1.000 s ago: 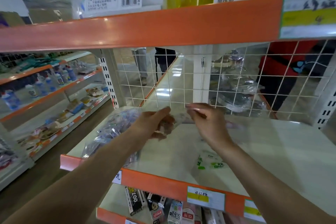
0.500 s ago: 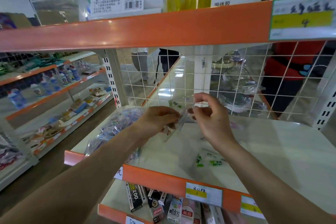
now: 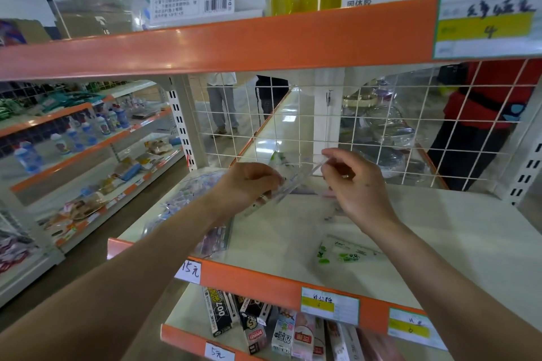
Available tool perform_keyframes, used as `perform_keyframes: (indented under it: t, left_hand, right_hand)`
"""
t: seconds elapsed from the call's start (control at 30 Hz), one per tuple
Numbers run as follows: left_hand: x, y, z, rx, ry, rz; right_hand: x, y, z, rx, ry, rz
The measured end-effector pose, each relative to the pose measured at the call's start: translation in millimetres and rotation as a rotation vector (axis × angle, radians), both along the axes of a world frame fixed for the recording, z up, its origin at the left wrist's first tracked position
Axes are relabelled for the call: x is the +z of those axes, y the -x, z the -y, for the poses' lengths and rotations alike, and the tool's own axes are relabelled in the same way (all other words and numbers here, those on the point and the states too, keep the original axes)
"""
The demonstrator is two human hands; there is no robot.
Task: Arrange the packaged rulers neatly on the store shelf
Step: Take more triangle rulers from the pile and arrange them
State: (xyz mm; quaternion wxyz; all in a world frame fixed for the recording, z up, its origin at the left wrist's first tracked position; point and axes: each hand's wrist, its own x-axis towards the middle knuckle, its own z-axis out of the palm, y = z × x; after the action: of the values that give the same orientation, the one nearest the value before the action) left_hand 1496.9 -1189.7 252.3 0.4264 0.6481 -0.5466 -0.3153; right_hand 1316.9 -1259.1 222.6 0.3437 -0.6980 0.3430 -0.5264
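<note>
A clear packaged ruler [image 3: 293, 180] with green print is held tilted above the cream shelf [image 3: 454, 231], near the wire mesh back. My left hand [image 3: 249, 184] grips its lower end. My right hand [image 3: 349, 182] pinches its upper end between thumb and fingers. Another packaged ruler [image 3: 344, 252] with green print lies flat on the shelf near the front, right of centre.
A clear bag of small packaged items [image 3: 187, 199] lies at the shelf's left end. The white wire mesh [image 3: 366, 132] closes the back. An orange shelf edge [image 3: 264, 38] hangs overhead. Boxed items [image 3: 258, 322] fill the shelf below. People stand beyond the mesh.
Both hands have lifted the ruler package from the shelf surface and tilted it up toward the mesh; the right hand has moved to the right.
</note>
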Motion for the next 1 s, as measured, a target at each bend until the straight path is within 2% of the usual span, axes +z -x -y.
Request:
perform_keyframes:
  t: [0.17,0.33,0.5,0.7,0.83,1.0]
  left_hand:
    - [-1.2,-5.0,2.2,0.1,0.025,-0.092]
    - [-3.9,-8.2,7.5,0.124,0.024,-0.026]
    - [-6.8,-15.3,16.7,0.116,0.029,0.056]
    - [-10.2,-26.2,33.8,0.074,0.023,0.087]
    - [-11.6,-32.3,52.6,0.085,-0.012,0.085]
    - [-19.4,-39.4,76.7,0.154,-0.029,0.081]
  right_hand:
    - [1.5,4.9,-4.0,0.129,-0.221,0.136]
    - [-4.1,2.5,3.0,0.1,-0.248,0.142]
    - [-10.0,1.0,17.7,0.022,-0.075,-0.143]
    - [1.4,-3.6,40.1,-0.09,0.243,-0.609]
    - [9.0,-10.8,55.7,-0.046,0.304,-0.675]
    - [3.9,-21.7,75.0,-0.059,0.421,-0.879]
